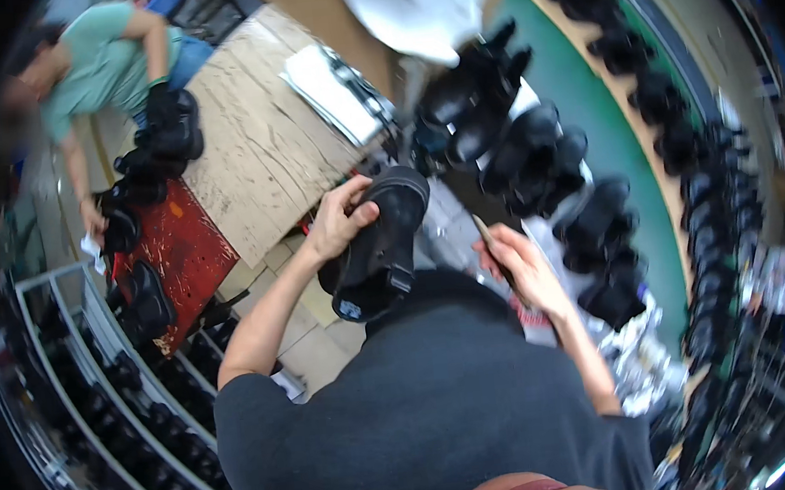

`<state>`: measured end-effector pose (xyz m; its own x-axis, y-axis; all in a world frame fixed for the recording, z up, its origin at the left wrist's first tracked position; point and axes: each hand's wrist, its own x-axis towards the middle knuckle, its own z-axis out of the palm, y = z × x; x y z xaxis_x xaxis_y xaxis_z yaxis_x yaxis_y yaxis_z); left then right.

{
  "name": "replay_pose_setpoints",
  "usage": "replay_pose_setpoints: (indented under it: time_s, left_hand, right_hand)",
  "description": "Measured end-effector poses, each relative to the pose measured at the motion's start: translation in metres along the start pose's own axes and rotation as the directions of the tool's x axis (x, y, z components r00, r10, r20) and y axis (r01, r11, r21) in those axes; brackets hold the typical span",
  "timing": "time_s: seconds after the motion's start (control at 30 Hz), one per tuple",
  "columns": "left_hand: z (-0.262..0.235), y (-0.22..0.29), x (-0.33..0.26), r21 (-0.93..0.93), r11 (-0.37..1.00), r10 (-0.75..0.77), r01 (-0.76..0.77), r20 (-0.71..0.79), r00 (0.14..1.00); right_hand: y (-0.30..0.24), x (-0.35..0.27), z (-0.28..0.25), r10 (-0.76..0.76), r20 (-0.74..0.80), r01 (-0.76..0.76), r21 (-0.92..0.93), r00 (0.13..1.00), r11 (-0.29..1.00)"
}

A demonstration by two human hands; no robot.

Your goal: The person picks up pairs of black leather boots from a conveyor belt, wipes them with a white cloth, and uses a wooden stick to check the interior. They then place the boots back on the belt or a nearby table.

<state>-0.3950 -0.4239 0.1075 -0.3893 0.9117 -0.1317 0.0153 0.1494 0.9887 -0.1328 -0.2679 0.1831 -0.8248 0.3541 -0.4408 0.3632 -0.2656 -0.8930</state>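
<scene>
Black shoe (380, 248) | toe to upper right | long axis diagonal | in left grip (342, 219)

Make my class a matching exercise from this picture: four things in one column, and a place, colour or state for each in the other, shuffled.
Things
1. Black shoe nearest the picture's middle
2. Slim tool
3. Crumpled sheeting
4. Co-worker's shirt

Places, colours or states
A. Pale green
B. Held in the camera wearer's right hand
C. Silvery, at the wearer's right
D. Held in the camera wearer's left hand

Right pairs: 1-D, 2-B, 3-C, 4-A
</scene>
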Motion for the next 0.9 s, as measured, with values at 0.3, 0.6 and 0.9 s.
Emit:
replay_pose_setpoints:
  time_s: [0.3, 0.6, 0.9]
  left_hand:
    - [0.092, 0.015, -0.018, 0.159, 0.987, -0.005, -0.015, 0.125, 0.992]
    - [0.137, 0.034, -0.002, 0.183, 0.979, 0.04, -0.086, 0.241, 0.97]
    - [0.161, 0.032, -0.004, 0.256, 0.962, 0.023, -0.093, 0.265, 0.964]
  right_hand:
    - [0.037, -0.04, -0.01, -0.064, 0.016, 0.064, 0.016, 0.998, 0.998]
    - [0.053, -0.073, -0.037, -0.064, -0.069, 0.075, 0.177, 0.996, 0.981]
    - [0.044, -0.094, -0.032, -0.19, -0.292, 0.033, -0.467, 0.937, 0.884]
